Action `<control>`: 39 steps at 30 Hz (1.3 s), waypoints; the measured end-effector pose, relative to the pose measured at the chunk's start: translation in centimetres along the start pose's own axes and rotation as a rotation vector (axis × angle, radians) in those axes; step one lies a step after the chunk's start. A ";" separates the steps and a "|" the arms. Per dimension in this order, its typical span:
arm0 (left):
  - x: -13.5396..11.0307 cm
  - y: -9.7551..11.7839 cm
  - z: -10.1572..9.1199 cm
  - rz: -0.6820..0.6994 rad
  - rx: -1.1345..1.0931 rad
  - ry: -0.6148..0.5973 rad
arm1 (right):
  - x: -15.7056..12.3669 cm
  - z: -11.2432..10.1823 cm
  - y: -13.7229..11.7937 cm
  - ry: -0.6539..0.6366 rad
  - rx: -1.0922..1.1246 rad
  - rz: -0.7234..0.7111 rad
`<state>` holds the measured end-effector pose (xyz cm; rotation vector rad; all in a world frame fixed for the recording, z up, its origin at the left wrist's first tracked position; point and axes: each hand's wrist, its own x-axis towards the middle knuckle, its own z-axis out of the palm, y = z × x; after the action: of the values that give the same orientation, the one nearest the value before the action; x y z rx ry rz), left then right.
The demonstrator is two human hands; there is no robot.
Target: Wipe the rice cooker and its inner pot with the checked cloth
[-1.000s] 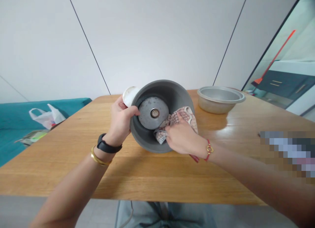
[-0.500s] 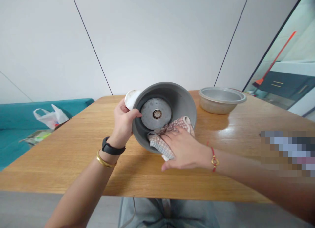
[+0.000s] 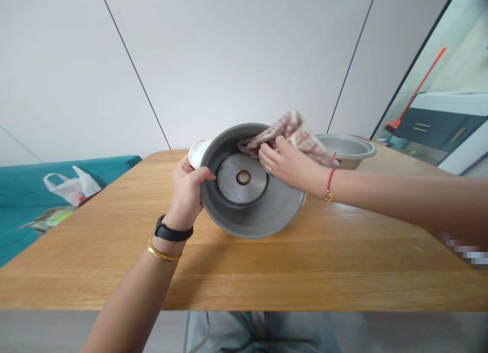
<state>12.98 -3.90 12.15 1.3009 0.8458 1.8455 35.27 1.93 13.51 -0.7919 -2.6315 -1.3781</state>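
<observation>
Cooker body (image 3: pixel 251 213) tipped on its side, table (image 3: pixel 267 271) beneath, mouth toward wearer. Left hand (image 3: pixel 188 190) fingers curled over its left rim; right hand (image 3: pixel 287 165) at its upper rim, fingers pinching checked cloth (image 3: pixel 293 132) there.

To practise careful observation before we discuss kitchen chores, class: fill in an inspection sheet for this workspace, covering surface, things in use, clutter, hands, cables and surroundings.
Surface: wooden table, glossy, light brown.
Job's things: grey cooker tipped on its side, opening towards the camera, round metal plate inside; checked cloth at its upper rim.
Clutter: metal bowl behind the cooker, to the right; plastic bag on the teal surface to the left.
Hands: left hand grips the cooker's left rim; right hand holds the cloth.
Cables: thin cord below the table's near edge.
Surroundings: white wall; orange broom and dark cabinet at right.
</observation>
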 end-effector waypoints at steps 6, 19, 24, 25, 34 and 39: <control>-0.2 -1.0 0.5 0.056 -0.034 0.053 | -2.0 -2.5 -6.1 -0.382 0.710 0.266; -1.6 -1.7 0.8 0.044 -0.071 0.044 | 8.9 -1.1 -9.4 1.185 1.811 1.332; -1.7 -1.7 0.6 0.049 -0.068 0.062 | 8.1 -1.9 -7.9 1.164 1.252 0.938; -1.7 -1.7 0.5 0.046 -0.076 0.071 | 7.5 -1.8 -7.3 1.089 1.151 0.892; -2.1 -1.8 1.9 0.047 -0.060 0.070 | 7.0 1.1 -8.0 0.768 0.881 1.281; -1.8 -1.9 2.3 0.085 -0.045 0.064 | 7.7 0.7 -10.5 0.498 0.903 0.894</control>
<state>15.91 -4.18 10.32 1.2738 0.7887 1.9706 23.83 0.77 7.41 -1.0472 -1.7694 -0.0865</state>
